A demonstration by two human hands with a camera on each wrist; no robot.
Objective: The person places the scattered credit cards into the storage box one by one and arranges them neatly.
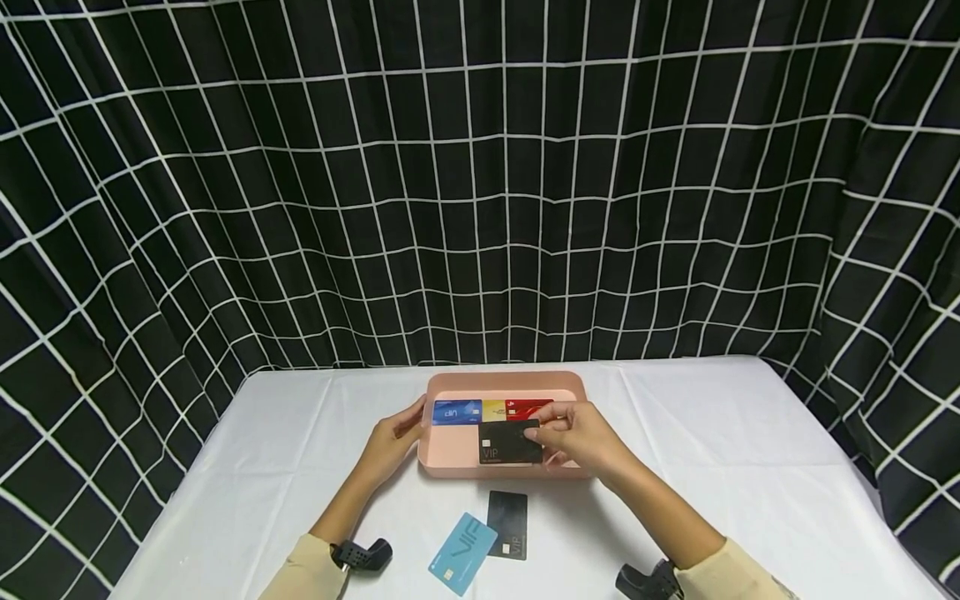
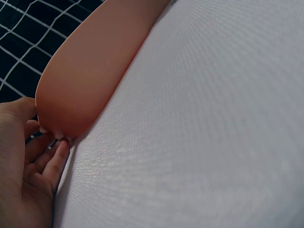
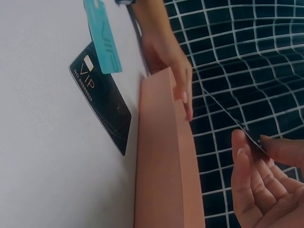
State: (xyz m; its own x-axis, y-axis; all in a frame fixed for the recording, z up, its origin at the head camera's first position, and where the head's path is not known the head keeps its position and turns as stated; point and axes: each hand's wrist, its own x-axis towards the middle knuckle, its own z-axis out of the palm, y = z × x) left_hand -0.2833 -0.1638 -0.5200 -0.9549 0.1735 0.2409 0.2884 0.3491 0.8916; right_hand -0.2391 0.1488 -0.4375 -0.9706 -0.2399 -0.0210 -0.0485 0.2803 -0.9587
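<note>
A black VIP card (image 1: 510, 442) is pinched between the thumb and fingers of my right hand (image 1: 573, 435), held over the front right part of a pink tray (image 1: 502, 382). In the right wrist view that held card (image 3: 232, 118) shows edge-on. My left hand (image 1: 392, 442) grips the tray's left end, and its fingertips touch the end wall in the left wrist view. Inside the tray, along the back, lie a blue card (image 1: 456, 412), a yellow card (image 1: 493, 410) and a red card (image 1: 527, 408). The right hand and the held card partly cover the red one.
In front of the tray, a light blue VIP card (image 1: 462, 553) partly overlaps another black VIP card (image 1: 508, 525) on the white tablecloth (image 1: 697, 450). Behind the table hangs a black curtain (image 1: 525, 225) with a white grid.
</note>
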